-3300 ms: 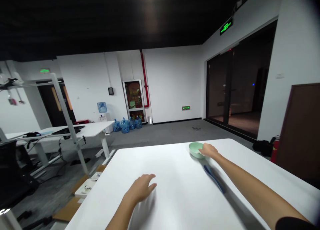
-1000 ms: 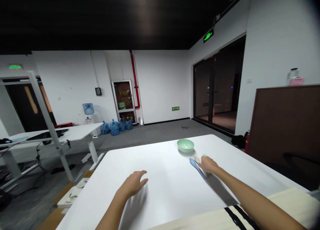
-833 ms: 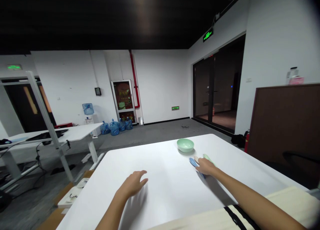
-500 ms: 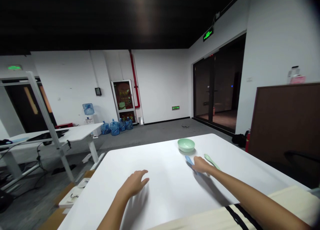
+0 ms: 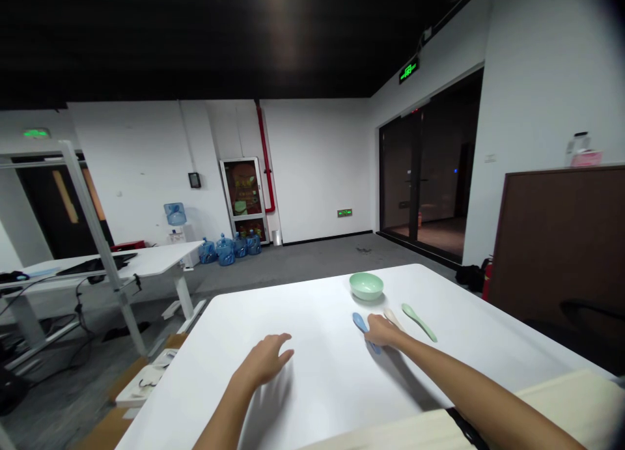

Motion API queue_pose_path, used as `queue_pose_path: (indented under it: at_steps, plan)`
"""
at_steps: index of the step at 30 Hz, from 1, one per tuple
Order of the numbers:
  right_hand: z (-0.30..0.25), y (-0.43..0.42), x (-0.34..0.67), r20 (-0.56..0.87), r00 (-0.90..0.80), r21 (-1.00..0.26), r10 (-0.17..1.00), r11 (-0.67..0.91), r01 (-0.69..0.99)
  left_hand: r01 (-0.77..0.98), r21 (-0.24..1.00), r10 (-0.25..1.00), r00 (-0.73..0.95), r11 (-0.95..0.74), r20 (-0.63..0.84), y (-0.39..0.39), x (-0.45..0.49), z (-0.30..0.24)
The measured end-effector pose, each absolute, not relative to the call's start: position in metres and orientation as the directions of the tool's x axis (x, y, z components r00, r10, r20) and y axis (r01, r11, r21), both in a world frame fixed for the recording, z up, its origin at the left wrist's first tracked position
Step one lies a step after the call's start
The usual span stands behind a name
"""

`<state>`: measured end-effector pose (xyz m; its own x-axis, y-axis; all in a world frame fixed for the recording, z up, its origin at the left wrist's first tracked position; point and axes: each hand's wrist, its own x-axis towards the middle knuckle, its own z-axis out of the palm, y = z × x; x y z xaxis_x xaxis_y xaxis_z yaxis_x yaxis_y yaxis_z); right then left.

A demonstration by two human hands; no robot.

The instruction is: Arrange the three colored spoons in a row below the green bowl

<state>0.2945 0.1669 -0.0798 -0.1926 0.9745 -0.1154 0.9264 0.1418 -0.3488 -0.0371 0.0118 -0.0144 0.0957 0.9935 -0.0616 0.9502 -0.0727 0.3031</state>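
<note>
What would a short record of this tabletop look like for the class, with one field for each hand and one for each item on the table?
Left hand: open, holding nothing
Right hand: lying over a blue spoon
Nearby spoons: cream spoon beside the right hand; green spoon farther right
Bowl: pale green bowl, upright, beyond the spoons
Surface: white table

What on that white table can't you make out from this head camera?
Head view:
Blue plastic spoon's middle: hidden by the right hand.
Cream spoon's lower end: hidden by the same hand.
Mint-green round bowl's inside: its near rim blocks it.
Left forearm: cut off by the bottom edge.
</note>
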Motion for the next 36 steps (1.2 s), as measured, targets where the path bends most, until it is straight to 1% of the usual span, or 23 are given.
queue_pose_path:
  at_steps: [3, 6, 11, 14, 17, 19, 27, 36]
  plan:
    - [-0.084, 0.168, 0.295, -0.131, -0.187, -0.292, 0.974, 0.142, 0.946, 0.947, 0.311, 0.993, 0.099, -0.077, -0.058, 0.012, -0.037, -0.015]
    - [-0.082, 0.167, 0.294, -0.115, -0.196, -0.274, 0.974, 0.159, 0.949, 0.947, 0.312, 0.993, 0.097, -0.072, -0.064, 0.012, -0.036, -0.015]
    - [-0.055, 0.165, 0.297, -0.005, -0.195, -0.217, 0.981, 0.189, 0.958, 0.951, 0.302, 0.993, 0.094, -0.070, -0.066, 0.009, -0.034, -0.010]
    - [-0.033, 0.163, 0.308, 0.083, -0.178, -0.246, 0.981, 0.193, 0.950, 0.951, 0.303, 0.994, 0.088, -0.065, -0.062, 0.008, -0.034, -0.008]
    - [-0.022, 0.157, 0.326, 0.172, -0.219, -0.286, 0.960, 0.261, 0.922, 0.950, 0.305, 0.995, 0.083, -0.061, -0.058, 0.007, -0.033, -0.008]
    - [-0.023, 0.152, 0.337, 0.202, -0.240, -0.286, 0.950, 0.291, 0.913, 0.953, 0.296, 0.995, 0.085, -0.065, -0.055, 0.007, -0.032, -0.007]
    - [-0.058, 0.142, 0.359, 0.147, -0.248, -0.258, 0.958, 0.279, 0.925, 0.962, 0.269, 0.996, 0.064, -0.047, -0.056, 0.008, -0.031, -0.008]
    - [-0.068, 0.149, 0.361, 0.144, -0.260, -0.330, 0.955, 0.294, 0.897, 0.958, 0.281, 0.997, 0.076, -0.066, -0.026, 0.008, -0.035, -0.009]
